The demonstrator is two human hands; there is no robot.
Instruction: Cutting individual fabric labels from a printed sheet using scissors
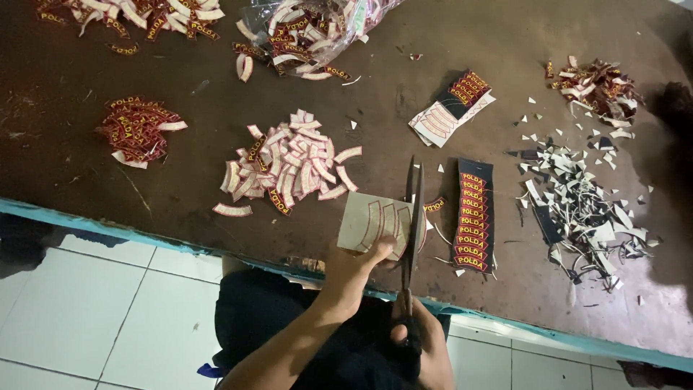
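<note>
Backing sheet at the blades

Sheet [375, 225] of uncut curved patches sits over the table edge [108, 230], pinched in the left hand [354, 269]. Right hand [419, 339], partly cut off, grips dark scissors [413, 217]; its fingers are obscured.

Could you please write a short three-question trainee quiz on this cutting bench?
1. True or false: the left hand holds the sheet of uncut patches face down.
2. Which tool does the right hand work? A) knife B) scissors C) punch
3. On which side of the strip of uncut patches do the offcuts lie?

Key: 1. True, only its pale back with curved outlines shows. 2. B, blades closed on the sheet's right edge. 3. To its right, on the table.
</note>
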